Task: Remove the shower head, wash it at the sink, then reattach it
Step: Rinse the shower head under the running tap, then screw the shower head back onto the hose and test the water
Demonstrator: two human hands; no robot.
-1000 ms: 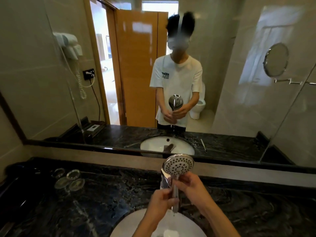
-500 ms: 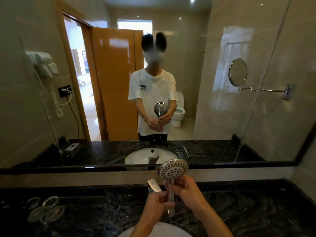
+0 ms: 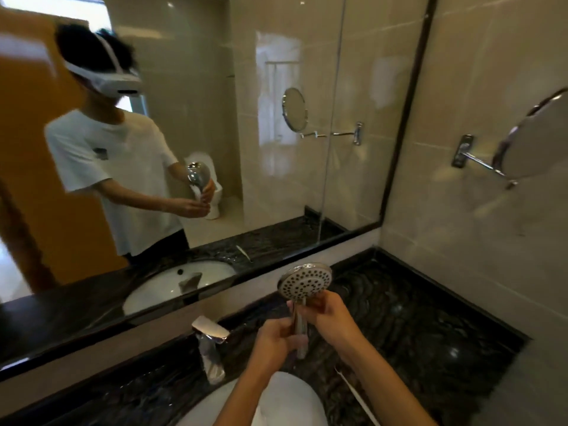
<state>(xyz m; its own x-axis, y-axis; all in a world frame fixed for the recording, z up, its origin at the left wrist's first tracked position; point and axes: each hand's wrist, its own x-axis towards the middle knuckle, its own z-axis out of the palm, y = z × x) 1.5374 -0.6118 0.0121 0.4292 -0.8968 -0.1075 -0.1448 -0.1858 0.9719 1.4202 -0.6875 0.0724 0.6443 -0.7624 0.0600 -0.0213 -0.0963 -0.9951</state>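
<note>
shower head (image 3: 305,281) upright above the dark marble counter (image 3: 415,327), spray face toward camera, left hand (image 3: 275,341) fingers curled round the lower handle, right hand (image 3: 325,315) fingers wrapped round the handle just under the head, white sink (image 3: 285,401) below, chrome faucet (image 3: 210,342) to the left

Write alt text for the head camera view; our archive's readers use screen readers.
Two hands hold a chrome shower head upright by its handle above a white sink, the left hand low on the handle and the right hand near the top. A chrome faucet stands on the black marble counter below a wall mirror.
</note>
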